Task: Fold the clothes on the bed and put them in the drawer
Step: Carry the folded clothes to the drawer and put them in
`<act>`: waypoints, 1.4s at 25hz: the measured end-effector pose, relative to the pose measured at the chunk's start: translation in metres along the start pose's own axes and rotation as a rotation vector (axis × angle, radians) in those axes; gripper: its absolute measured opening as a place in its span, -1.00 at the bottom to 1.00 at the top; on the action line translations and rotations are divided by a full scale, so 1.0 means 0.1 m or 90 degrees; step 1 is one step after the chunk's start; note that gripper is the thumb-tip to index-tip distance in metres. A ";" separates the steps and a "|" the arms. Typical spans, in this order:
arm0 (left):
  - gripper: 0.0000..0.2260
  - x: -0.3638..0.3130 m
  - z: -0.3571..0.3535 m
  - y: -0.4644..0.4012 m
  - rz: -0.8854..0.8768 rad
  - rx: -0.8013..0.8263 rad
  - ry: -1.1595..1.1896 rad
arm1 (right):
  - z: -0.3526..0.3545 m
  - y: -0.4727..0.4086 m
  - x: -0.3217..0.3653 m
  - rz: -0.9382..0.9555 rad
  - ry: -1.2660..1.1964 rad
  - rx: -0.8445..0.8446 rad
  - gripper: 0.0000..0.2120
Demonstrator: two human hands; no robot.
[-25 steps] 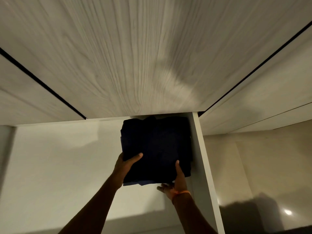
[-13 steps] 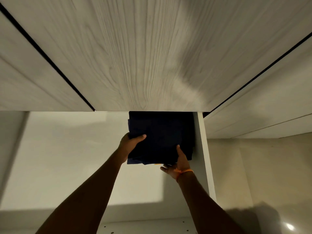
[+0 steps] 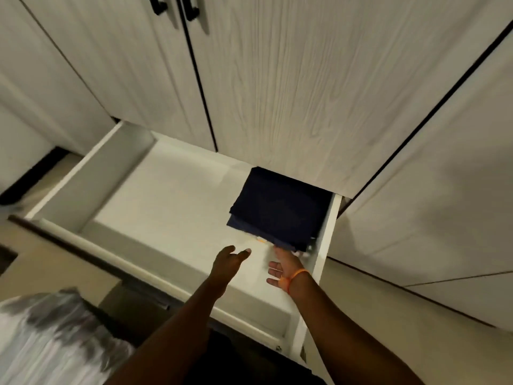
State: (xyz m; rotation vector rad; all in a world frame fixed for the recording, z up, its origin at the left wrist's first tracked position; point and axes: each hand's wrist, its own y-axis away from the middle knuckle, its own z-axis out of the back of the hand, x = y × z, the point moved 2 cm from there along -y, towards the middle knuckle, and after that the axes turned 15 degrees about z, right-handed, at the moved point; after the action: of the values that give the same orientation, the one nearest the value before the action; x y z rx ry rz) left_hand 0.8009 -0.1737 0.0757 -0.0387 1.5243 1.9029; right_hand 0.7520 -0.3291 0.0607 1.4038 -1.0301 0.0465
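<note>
A stack of folded dark navy clothes (image 3: 280, 209) lies in the far right corner of the open white drawer (image 3: 155, 207), partly under the wardrobe front. My left hand (image 3: 229, 262) hovers over the drawer floor just short of the stack, fingers relaxed and holding nothing. My right hand (image 3: 283, 269), palm up with an orange band at the wrist, has its fingers spread; one fingertip reaches the stack's near edge. Something small and light-coloured (image 3: 259, 239) peeks out under that edge.
Pale wood-grain wardrobe doors (image 3: 291, 87) with black handles (image 3: 190, 9) rise above the drawer. The drawer's front panel (image 3: 116, 262) runs across the lower left. A grey and white cloth (image 3: 55, 337) shows at the bottom left. Beige floor (image 3: 416, 343) lies to the right.
Both hands have let go of the navy stack and drawn back toward me; the stack now rests in the drawer's corner. The camera has pulled back and tilted, showing the whole drawer.
</note>
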 end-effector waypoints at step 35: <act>-0.54 2.43 -0.45 1.63 0.053 -0.333 0.021 | -0.36 1.20 -1.35 0.346 0.936 0.559 -0.50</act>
State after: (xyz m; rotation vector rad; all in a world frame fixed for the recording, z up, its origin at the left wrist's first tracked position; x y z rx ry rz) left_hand 0.5138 -0.1066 0.0965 -0.2433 1.0232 2.3291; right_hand 0.6219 -0.1991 0.0779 1.2618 -0.0191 1.8119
